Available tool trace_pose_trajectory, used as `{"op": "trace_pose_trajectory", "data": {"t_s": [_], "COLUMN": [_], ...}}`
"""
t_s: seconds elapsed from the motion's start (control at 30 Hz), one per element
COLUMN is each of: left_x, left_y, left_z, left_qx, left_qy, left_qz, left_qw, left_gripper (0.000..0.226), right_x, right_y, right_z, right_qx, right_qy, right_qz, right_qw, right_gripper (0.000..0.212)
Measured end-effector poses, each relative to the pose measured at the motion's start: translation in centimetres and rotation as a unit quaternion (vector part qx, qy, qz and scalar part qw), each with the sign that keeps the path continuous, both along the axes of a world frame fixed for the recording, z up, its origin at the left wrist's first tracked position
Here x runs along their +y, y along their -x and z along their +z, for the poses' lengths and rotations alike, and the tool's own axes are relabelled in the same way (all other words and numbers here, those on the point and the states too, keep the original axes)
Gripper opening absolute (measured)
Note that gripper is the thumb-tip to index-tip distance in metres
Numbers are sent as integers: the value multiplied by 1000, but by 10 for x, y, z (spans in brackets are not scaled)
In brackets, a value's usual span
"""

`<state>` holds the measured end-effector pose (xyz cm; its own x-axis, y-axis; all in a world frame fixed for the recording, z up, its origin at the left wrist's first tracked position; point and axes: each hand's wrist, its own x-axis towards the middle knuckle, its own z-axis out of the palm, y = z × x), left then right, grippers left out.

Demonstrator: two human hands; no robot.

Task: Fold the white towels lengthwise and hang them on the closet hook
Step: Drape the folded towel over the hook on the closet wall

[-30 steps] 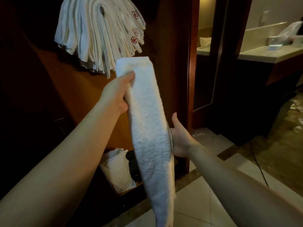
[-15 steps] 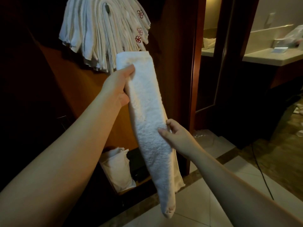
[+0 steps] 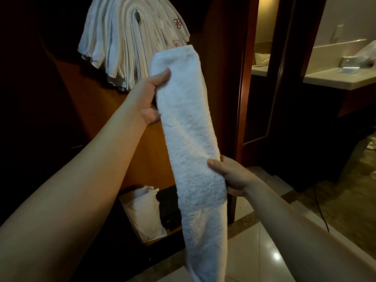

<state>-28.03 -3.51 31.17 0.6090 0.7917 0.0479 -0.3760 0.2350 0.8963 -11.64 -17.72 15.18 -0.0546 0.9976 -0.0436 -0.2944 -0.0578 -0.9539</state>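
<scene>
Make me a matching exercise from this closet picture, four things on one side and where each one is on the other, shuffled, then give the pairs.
Column one:
1. left hand
2. right hand
3. stack of hung towels
4. white bag

Column two:
A. draped over the hook
B. gripping the folded towel near its top end
C. on the closet's bottom shelf
D. pinching the folded towel's right edge lower down

Pairs: 1-B, 2-D, 3-A, 4-C

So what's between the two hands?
In the head view, only the folded white towel stretches between the left hand gripping near its top and the right hand pinching lower down.
</scene>
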Motion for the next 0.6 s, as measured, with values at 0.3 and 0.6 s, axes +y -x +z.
{"op": "trace_pose_trajectory", "data": {"t_s": [0.3,0.6], "left_x": [38,79], "left_y": [-24,-37], "left_z": [-14,-62], "left_qx": [94,229], "left_qy": [62,99], "left_qz": [72,124], "left_qw": [991,960], "left_gripper": [53,57], "right_x": [-3,-4], "right_y": [-2,6], "right_z": [4,-8], "right_qx": [-183,-102], "right_qy": [83,52], "right_qz": [206,101], "right_qw": [958,988], "right_gripper": [54,48]}}
